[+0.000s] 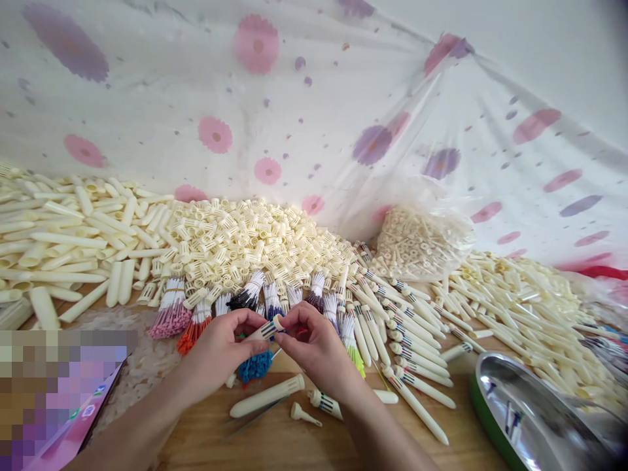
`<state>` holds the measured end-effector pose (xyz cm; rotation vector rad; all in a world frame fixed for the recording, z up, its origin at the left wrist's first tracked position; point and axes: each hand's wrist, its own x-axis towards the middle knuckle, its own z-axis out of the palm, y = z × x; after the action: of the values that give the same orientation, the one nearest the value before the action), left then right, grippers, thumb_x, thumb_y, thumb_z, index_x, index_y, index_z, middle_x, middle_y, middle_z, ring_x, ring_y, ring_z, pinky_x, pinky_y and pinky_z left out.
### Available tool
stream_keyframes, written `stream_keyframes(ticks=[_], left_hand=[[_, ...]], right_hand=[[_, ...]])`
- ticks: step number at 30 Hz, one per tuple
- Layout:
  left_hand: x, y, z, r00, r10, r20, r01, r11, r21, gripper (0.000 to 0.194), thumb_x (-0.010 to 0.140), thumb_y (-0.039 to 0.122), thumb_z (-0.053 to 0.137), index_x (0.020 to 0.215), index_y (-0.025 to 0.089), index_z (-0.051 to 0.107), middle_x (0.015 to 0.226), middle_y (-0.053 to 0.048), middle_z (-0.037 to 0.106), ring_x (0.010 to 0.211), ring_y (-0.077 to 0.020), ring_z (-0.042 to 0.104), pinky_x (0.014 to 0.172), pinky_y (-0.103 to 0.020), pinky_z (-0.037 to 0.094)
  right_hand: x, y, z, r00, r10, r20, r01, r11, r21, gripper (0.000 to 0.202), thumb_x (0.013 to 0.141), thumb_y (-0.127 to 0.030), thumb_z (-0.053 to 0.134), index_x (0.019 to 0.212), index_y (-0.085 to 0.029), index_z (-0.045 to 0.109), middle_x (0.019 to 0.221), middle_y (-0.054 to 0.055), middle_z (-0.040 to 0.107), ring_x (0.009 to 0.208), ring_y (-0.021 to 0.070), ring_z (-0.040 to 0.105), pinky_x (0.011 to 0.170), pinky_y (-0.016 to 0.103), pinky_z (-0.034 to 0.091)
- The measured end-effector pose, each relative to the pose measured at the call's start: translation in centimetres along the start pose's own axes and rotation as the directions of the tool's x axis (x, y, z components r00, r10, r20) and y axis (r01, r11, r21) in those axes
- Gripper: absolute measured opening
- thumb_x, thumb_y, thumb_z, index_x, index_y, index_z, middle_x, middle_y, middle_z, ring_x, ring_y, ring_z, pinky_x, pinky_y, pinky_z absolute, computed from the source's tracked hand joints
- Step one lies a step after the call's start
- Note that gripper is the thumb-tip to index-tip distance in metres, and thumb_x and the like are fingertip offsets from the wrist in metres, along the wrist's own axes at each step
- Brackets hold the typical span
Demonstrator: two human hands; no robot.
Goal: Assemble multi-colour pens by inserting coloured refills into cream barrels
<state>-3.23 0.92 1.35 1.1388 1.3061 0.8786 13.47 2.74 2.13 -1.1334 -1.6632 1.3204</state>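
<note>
Between both hands is a cream slotted pen piece (pixel 268 329) with coloured sliders, pointing up to the right. My left hand (pixel 216 353) has its fingers wrapped round the piece's lower part. My right hand (pixel 314 343) pinches at its upper end, where a cream ring shows. Just below the hands, on the wooden table (pixel 206 438), lie a cream barrel (pixel 267 396), metal tweezers (pixel 255 418) and a small cream plug (pixel 305 414). A pen top with coloured sliders (pixel 326 404) lies beside my right wrist. Bundles of refills, such as blue (pixel 255 366) and pink (pixel 169 311), stand behind the hands.
Heaps of cream barrels (pixel 63 239) and slotted tops (pixel 255 242) line the back. Assembled pens (pixel 417 353) lie at the right, near a metal tray (pixel 534 418). A clear bag of small parts (pixel 422 242) sits behind. A phone (pixel 93 405) is at the lower left.
</note>
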Motion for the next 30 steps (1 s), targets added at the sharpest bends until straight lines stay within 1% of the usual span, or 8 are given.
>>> stream_keyframes(ticks=[3, 6, 11, 15, 19, 22, 27, 30], left_hand=[[0.2, -0.2, 0.0, 0.999, -0.032, 0.036, 0.034, 0.997, -0.067, 0.022, 0.06, 0.022, 0.07, 0.08, 0.017, 0.064, 0.074, -0.001, 0.069, 0.074, -0.02, 0.064, 0.066, -0.029, 0.05], [0.4, -0.4, 0.1, 0.999, -0.035, 0.039, 0.038, 0.997, -0.07, 0.022, 0.059, 0.022, 0.07, 0.079, 0.017, 0.063, 0.075, -0.001, 0.069, 0.076, -0.0209, 0.064, 0.067, -0.03, 0.05], [0.5, -0.9, 0.7, 0.992, 0.071, -0.1, -0.061, 0.994, 0.092, 0.015, 0.063, 0.021, 0.066, 0.078, 0.02, 0.063, 0.079, -0.002, 0.069, 0.079, -0.0226, 0.064, 0.072, -0.033, 0.049], [0.5, -1.5, 0.9, 0.965, 0.188, -0.182, -0.145, 0.963, 0.225, 0.013, 0.065, 0.021, 0.064, 0.078, 0.021, 0.063, 0.083, -0.002, 0.068, 0.083, -0.0241, 0.064, 0.077, -0.035, 0.048], [0.6, -1.5, 0.7, 0.966, 0.193, -0.171, -0.148, 0.958, 0.247, 0.012, 0.067, 0.023, 0.062, 0.079, 0.022, 0.062, 0.085, -0.003, 0.067, 0.084, -0.0241, 0.064, 0.078, -0.036, 0.048], [0.6, -1.2, 0.3, 0.986, 0.119, -0.114, -0.095, 0.975, 0.199, 0.017, 0.068, 0.026, 0.062, 0.084, 0.021, 0.061, 0.084, -0.003, 0.068, 0.082, -0.0233, 0.064, 0.074, -0.034, 0.049], [0.5, -0.6, -0.2, 0.996, 0.062, -0.066, -0.054, 0.992, 0.112, 0.025, 0.064, 0.031, 0.067, 0.085, 0.019, 0.06, 0.079, -0.002, 0.069, 0.078, -0.0221, 0.064, 0.071, -0.033, 0.05], [0.6, -0.6, -0.2, 0.998, 0.052, -0.044, -0.048, 0.996, 0.076, 0.027, 0.065, 0.033, 0.067, 0.086, 0.018, 0.06, 0.079, -0.002, 0.068, 0.078, -0.0217, 0.063, 0.071, -0.034, 0.05]], right_hand=[[-0.1, -0.1, 0.1, 1.0, -0.006, 0.0, 0.006, 0.999, -0.052, 0.009, 0.07, -0.022, 0.059, 0.07, -0.017, 0.052, 0.077, 0.0, 0.047, 0.065, 0.0112, 0.046, 0.057, 0.023, 0.036], [-0.4, -0.1, 0.3, 0.999, -0.043, -0.013, 0.039, 0.972, -0.233, 0.006, 0.069, -0.014, 0.055, 0.072, -0.017, 0.051, 0.078, -0.001, 0.046, 0.06, 0.0099, 0.045, 0.054, 0.023, 0.035], [-0.6, 0.4, 0.8, 0.98, -0.19, -0.054, 0.12, 0.791, -0.6, 0.015, 0.067, -0.005, 0.05, 0.076, -0.017, 0.049, 0.08, 0.001, 0.045, 0.059, 0.0114, 0.045, 0.055, 0.025, 0.035], [-0.3, 0.6, 0.8, 0.986, -0.163, -0.043, 0.113, 0.828, -0.548, 0.018, 0.065, -0.002, 0.047, 0.076, -0.017, 0.049, 0.079, 0.001, 0.046, 0.059, 0.0113, 0.046, 0.054, 0.024, 0.037], [0.2, 0.7, 0.5, 0.992, -0.113, -0.065, 0.073, 0.895, -0.441, 0.018, 0.064, -0.002, 0.046, 0.072, -0.017, 0.051, 0.077, 0.0, 0.049, 0.06, 0.0106, 0.049, 0.055, 0.023, 0.039], [0.8, 0.9, -1.0, 0.984, -0.134, -0.115, 0.077, 0.911, -0.405, 0.016, 0.067, -0.006, 0.048, 0.075, -0.018, 0.054, 0.075, 0.0, 0.052, 0.061, 0.0113, 0.05, 0.055, 0.023, 0.04], [1.8, 0.8, -5.8, 0.947, -0.184, -0.262, 0.045, 0.887, -0.46, 0.009, 0.076, -0.017, 0.049, 0.083, -0.018, 0.054, 0.078, 0.002, 0.059, 0.063, 0.0131, 0.053, 0.059, 0.026, 0.043], [1.7, 0.9, -8.0, 0.962, -0.199, -0.186, 0.055, 0.81, -0.584, 0.01, 0.081, -0.02, 0.049, 0.085, -0.019, 0.058, 0.084, 0.003, 0.062, 0.071, 0.0148, 0.056, 0.065, 0.027, 0.045]])
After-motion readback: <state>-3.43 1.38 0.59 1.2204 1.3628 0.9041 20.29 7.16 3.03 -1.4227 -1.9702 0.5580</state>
